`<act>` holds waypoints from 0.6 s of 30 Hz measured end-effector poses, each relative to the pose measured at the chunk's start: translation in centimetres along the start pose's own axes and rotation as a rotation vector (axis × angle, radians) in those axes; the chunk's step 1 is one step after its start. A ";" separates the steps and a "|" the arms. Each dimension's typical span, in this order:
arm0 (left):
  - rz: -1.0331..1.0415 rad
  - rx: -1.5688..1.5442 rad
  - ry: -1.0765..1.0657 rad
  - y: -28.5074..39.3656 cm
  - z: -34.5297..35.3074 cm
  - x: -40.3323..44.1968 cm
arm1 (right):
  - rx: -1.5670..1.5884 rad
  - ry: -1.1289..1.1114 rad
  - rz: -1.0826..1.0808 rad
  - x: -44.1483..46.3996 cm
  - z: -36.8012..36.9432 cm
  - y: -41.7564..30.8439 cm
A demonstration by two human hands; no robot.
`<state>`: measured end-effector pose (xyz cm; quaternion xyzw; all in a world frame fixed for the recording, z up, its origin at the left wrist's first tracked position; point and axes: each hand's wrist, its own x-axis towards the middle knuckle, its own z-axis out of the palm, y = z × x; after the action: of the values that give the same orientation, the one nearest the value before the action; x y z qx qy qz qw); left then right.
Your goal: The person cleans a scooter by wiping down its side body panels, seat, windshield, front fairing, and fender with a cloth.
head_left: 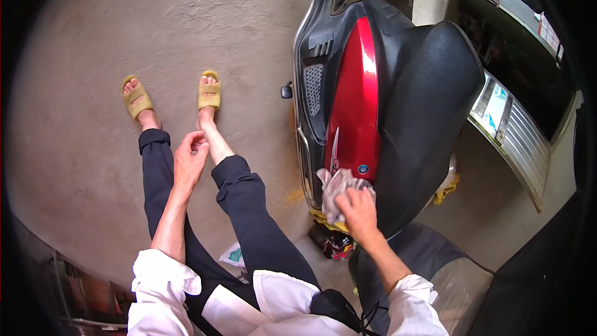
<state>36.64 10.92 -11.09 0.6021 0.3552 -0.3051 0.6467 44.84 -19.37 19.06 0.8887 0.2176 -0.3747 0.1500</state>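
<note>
A crumpled pale cloth lies against the lower end of the red side panel of a scooter. My right hand is closed on the cloth and presses it to the panel, just below a small round blue badge. The scooter's long black seat runs along the right of the panel. Above my lap, my left hand hangs with its fingers curled, touching nothing that I can make out; whether anything is between the fingertips is hidden.
My feet in yellow sandals stand on the concrete floor. A metal rail edges the scooter. A dark and red bundle lies below the panel, and a slatted metal panel leans at the right.
</note>
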 end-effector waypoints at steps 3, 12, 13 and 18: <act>0.054 -0.015 0.023 0.5 1.5 -1.5 | -0.033 -0.036 0.079 -0.4 0.8 -0.7; 0.002 -0.140 -0.472 8.7 7.3 -10.3 | 1.372 -0.021 0.510 2.4 2.5 -7.2; -0.049 -0.271 -0.526 10.1 7.5 -11.0 | 1.279 0.030 0.422 2.6 1.7 -8.1; -0.245 -0.443 -0.835 13.0 8.1 -13.2 | 1.844 0.178 0.617 -2.0 1.6 -9.6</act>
<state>40.61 3.60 7.34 0.2299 0.1898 -0.5114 0.8060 37.86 -12.30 18.43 0.7004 -0.3925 -0.2739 -0.5295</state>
